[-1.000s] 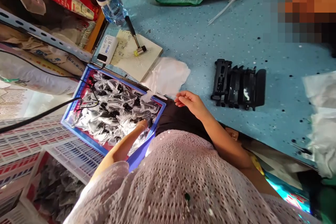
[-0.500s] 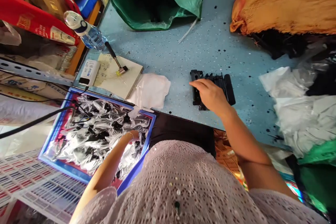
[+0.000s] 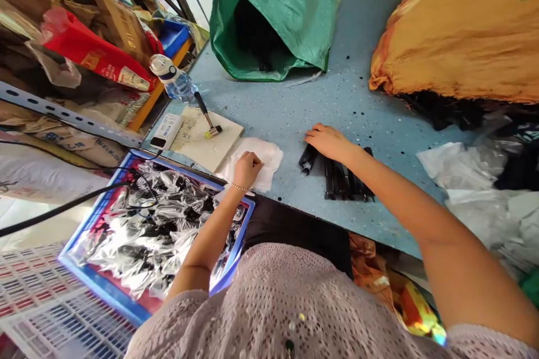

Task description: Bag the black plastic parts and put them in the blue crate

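Note:
My left hand (image 3: 247, 169) is over a thin stack of whitish plastic bags (image 3: 272, 160) at the table's near edge. Its fingers are curled together, and anything between them is hidden. My right hand (image 3: 327, 141) has its fingers bent down over a black plastic part (image 3: 309, 160) that lies slightly apart from the others. Under and beside that palm, several more long black plastic parts (image 3: 343, 180) lie side by side on the speckled blue table (image 3: 311, 106).
A blue crate (image 3: 101, 291) of bagged black parts stands at the left. Behind it are a notepad (image 3: 193, 146) with a small hammer-like tool (image 3: 210, 123) and a water bottle (image 3: 177, 81). A green sack (image 3: 290, 17) and an orange sack (image 3: 458, 33) occupy the far side; loose plastic bags (image 3: 458, 168) lie right.
My left hand has moved up out of the crate to the stack of bags. My right hand has shifted over the black parts, which now lie differently. The camera view has tilted up.

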Available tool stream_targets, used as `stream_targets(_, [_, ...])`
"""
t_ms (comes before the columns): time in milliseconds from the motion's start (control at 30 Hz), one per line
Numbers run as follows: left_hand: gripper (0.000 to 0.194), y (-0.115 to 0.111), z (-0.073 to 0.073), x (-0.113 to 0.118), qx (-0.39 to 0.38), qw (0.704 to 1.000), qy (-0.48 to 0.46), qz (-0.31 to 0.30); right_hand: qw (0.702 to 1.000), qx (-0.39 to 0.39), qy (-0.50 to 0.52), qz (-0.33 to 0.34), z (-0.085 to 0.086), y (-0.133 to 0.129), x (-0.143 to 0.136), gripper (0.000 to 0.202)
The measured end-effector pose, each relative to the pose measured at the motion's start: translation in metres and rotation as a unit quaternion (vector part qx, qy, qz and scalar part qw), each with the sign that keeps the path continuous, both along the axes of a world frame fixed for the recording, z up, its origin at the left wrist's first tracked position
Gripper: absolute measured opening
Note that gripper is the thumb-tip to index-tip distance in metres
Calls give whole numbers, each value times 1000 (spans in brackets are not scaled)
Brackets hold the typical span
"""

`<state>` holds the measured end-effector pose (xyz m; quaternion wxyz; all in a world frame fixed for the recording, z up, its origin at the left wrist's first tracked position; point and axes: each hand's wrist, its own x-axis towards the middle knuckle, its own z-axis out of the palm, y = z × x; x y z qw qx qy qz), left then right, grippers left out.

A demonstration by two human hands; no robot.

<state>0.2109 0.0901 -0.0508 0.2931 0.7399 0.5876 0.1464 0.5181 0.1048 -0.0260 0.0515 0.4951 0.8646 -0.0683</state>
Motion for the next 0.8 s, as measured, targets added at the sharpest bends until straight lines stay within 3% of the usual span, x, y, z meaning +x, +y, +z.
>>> stream_targets(100, [12,5,-4,-18,-64,991,-108,53,1000,16,10,-1,4,9,10,33])
stream_targets(167, [5,4,-4,-25,-78,982,-157,69,997,18,58,-38,9,12,10,35])
stream_targets(233, [9,0,-2,-27,-55,982,-172,62,978,-10,177,-108,15,8,-1,34])
stream_targets(267, [17,-2,-1,-26,-40,983,-171,55,952,-50,267,-143,17,2,-11,34])
stream_targets(300, [24,-5,1,-25,-27,985,-166,44,909,-108,363,-172,18,-6,-24,35])
stream_targets(367, [36,-9,4,-23,-8,989,-150,20,772,-273,534,-211,16,-26,-53,44])
stream_targets(433, [41,-11,6,-22,14,993,-119,6,645,-433,588,-226,10,-49,-80,55])
stream_targets(467, [40,-11,6,-22,23,995,-99,9,611,-483,582,-235,6,-59,-90,56])
stream_targets(500, [38,-11,6,-24,31,996,-80,17,597,-508,570,-246,2,-67,-98,55])
stream_targets(633, [41,-13,2,-34,57,996,-51,40,613,-464,557,-315,-8,-82,-103,46])
stream_targets(800, [60,-18,-2,-39,84,995,-51,-5,558,-533,547,-325,-5,-86,-96,48])
